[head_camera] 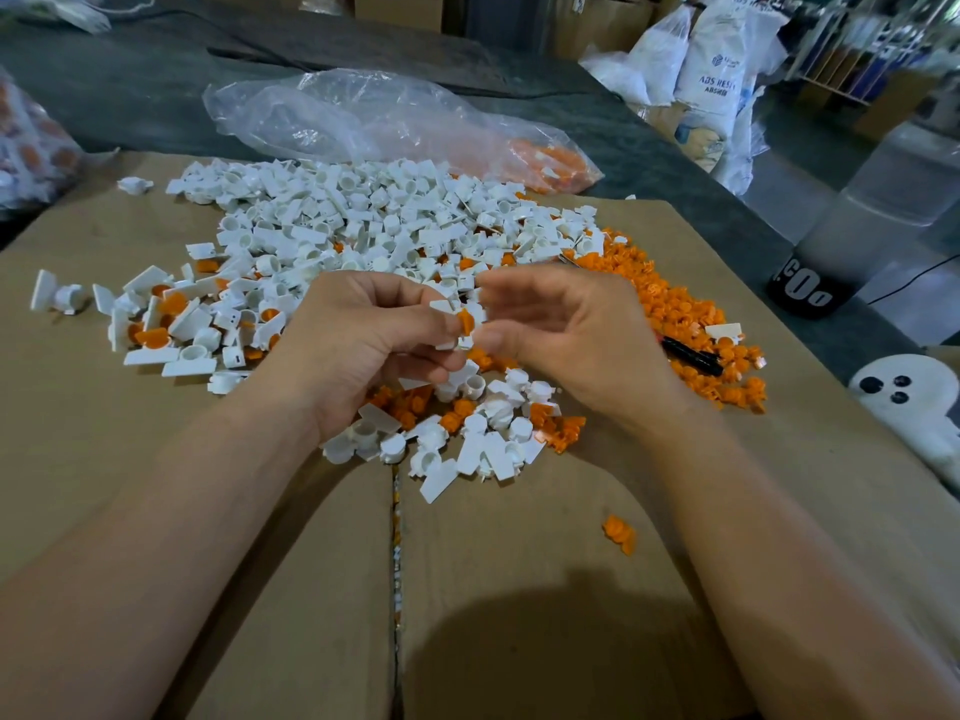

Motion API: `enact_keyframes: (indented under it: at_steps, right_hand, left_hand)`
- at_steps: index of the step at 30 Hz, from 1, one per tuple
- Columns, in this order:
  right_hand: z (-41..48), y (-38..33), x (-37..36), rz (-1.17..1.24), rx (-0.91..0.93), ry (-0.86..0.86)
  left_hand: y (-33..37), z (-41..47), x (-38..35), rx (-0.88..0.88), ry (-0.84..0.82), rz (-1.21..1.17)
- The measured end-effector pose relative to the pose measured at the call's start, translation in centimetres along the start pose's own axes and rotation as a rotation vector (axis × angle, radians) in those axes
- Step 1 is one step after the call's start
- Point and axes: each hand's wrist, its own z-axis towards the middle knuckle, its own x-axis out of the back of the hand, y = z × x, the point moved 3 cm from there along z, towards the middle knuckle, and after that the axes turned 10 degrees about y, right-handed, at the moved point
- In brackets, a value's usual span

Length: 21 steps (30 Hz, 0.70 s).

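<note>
Left hand (363, 345) grips white part (443, 307), right hand (561, 330) pinches orange plug (466, 321): line up squarely, press until seated.

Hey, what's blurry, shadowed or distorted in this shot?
Head view: fingers of the right hand pinching the orange piece are motion-blurred; the left hand gripping the white part is sharper; a round shadow darkens the cardboard at the bottom; the sacks behind are soft; wide-angle bowing at the edges.

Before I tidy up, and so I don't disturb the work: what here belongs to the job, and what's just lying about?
Job: white piece in left hand, orange cap in right hand, white pile, orange pile.
Lying about: black pen, bottle, ghost toy, white sacks.
</note>
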Motion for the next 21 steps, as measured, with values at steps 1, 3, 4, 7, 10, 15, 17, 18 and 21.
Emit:
enact_keyframes:
  at_steps: [1, 3, 4, 7, 10, 15, 17, 18, 21]
  right_hand:
    - [0.3, 0.2, 0.9, -0.088, -0.043, 0.037]
    - [0.9, 0.8, 3.1, -0.27, -0.133, 0.115]
    - [1.2, 1.3, 4.3, -0.36, -0.191, 0.129]
    - [1.3, 3.1, 6.6, -0.685, -0.381, -0.008]
    - [1.1, 3.7, 6.8, -0.812, -0.462, -0.158]
    - [1.0, 4.3, 6.1, -0.961, -0.434, -0.269]
    - [1.0, 4.7, 6.1, -0.991, -0.442, -0.267]
    - [1.0, 4.8, 6.1, -0.996, -0.448, -0.257]
    - [1.2, 4.7, 6.0, -0.978, -0.453, -0.203]
  left_hand:
    - [0.0, 0.1, 0.1, 0.016, 0.016, -0.019]
    - [0.0, 0.3, 0.3, 0.04, 0.037, -0.047]
    - [0.0, 0.3, 0.3, 0.043, 0.048, -0.057]
    - [0.0, 0.4, 0.4, 0.036, 0.068, -0.08]
    - [0.1, 0.4, 0.4, 0.028, 0.085, -0.1]
    - [0.1, 0.3, 0.3, 0.028, 0.087, -0.11]
    - [0.1, 0.3, 0.3, 0.025, 0.087, -0.111]
    - [0.1, 0.3, 0.2, 0.023, 0.086, -0.111]
    - [0.0, 0.3, 0.2, 0.021, 0.087, -0.113]
